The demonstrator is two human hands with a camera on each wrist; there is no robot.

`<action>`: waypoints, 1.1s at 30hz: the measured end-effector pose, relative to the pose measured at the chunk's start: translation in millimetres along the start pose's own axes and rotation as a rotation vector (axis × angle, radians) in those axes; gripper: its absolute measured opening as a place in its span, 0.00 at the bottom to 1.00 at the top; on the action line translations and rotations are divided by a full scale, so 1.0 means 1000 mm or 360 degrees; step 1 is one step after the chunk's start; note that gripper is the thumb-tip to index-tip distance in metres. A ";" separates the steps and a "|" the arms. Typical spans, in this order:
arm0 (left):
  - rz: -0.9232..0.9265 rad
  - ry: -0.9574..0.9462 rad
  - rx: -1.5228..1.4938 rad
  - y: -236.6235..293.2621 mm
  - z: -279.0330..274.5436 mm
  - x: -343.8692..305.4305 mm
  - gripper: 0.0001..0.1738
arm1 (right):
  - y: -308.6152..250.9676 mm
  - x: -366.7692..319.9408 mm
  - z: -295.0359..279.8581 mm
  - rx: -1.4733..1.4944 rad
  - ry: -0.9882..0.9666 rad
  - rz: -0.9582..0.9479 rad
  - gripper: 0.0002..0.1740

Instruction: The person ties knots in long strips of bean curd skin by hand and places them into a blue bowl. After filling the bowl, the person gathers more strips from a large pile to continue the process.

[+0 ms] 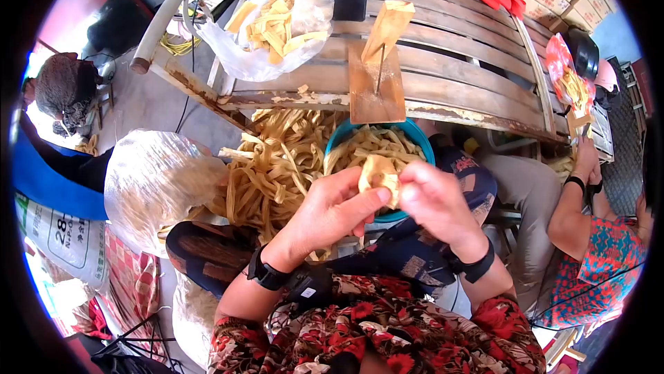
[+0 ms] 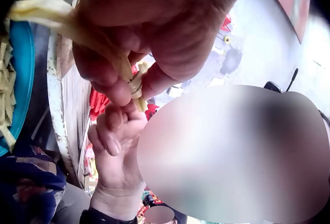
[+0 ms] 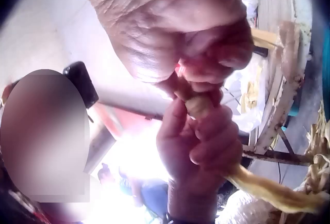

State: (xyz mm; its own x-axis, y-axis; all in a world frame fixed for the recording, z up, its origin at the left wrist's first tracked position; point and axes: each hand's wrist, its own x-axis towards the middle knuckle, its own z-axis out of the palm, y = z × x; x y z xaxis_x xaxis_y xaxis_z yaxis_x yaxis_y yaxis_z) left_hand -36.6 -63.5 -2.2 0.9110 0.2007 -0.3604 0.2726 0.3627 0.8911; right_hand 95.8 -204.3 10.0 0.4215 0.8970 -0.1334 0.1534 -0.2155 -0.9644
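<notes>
A soft, pale yellow strip is pinched between both hands, over the front of a blue-green tub. My left hand grips it with thumb and fingers. In the left wrist view the strip's long end trails out past the left hand, and its short end is looped like a knot at the fingertips. Thumb and fingers of my right hand pinch the other end. The right wrist view has the right hand meeting the left hand fingertip to fingertip. Similar strips fill the tub.
A loose heap of strips lies left of the tub. On the slatted bench stand a wooden block stand with a rod and a plastic bag of short yellow pieces. A clear sack sits left; another person sits right.
</notes>
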 end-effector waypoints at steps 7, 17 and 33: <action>0.0313 0.0196 0.0136 0.003 -0.037 -0.009 0.06 | -0.010 -0.014 -0.013 0.0476 -0.0004 0.0116 0.18; 0.0928 0.0250 0.0980 0.023 -0.030 0.014 0.07 | 0.001 0.035 -0.046 0.0619 -0.0942 0.0369 0.25; 0.0312 0.0563 0.0795 0.015 -0.064 0.114 0.08 | 0.045 0.111 -0.058 -0.0047 -0.0099 0.0308 0.12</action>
State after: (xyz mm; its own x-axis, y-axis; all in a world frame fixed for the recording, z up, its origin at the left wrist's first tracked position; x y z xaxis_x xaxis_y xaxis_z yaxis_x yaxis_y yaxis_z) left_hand 51.7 22.7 -47.7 0.8246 0.5392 -0.1708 0.3004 -0.1616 0.9400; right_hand 201.2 -136.9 -34.6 0.3899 0.8595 -0.3305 0.1014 -0.3968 -0.9123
